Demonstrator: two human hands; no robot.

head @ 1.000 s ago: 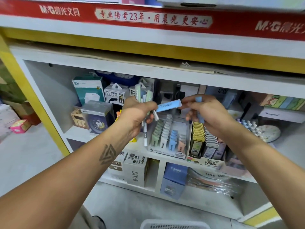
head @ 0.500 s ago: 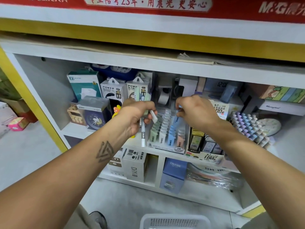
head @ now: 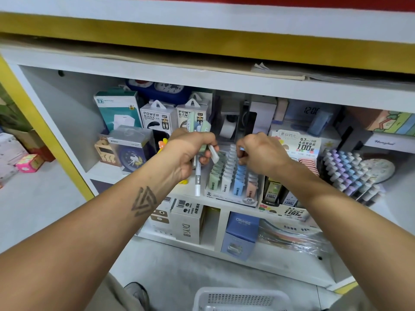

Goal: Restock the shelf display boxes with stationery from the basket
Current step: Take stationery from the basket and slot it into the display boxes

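Note:
My left hand (head: 190,153) grips a bunch of stationery (head: 198,125): pale green and white slim packs sticking up and a white pen (head: 197,178) hanging down. It hovers just left of the display box (head: 231,194), which holds rows of green, white, blue and peach lead packs. My right hand (head: 262,153) is over the back of that box, fingers curled, pinching a small blue pack (head: 242,149) above the blue row. The white basket (head: 240,299) sits on the floor at the bottom edge.
Power bank boxes (head: 158,117), a clock box (head: 130,149) and a teal box stand at the left of the shelf. A lead refill display (head: 289,198) and a rack of pastel pens (head: 350,173) are to the right. Cartons fill the lower shelf.
My right hand took a blue pack from the bunch in my left hand and carried it down into the back of the display box. The camera has moved closer and tilted down.

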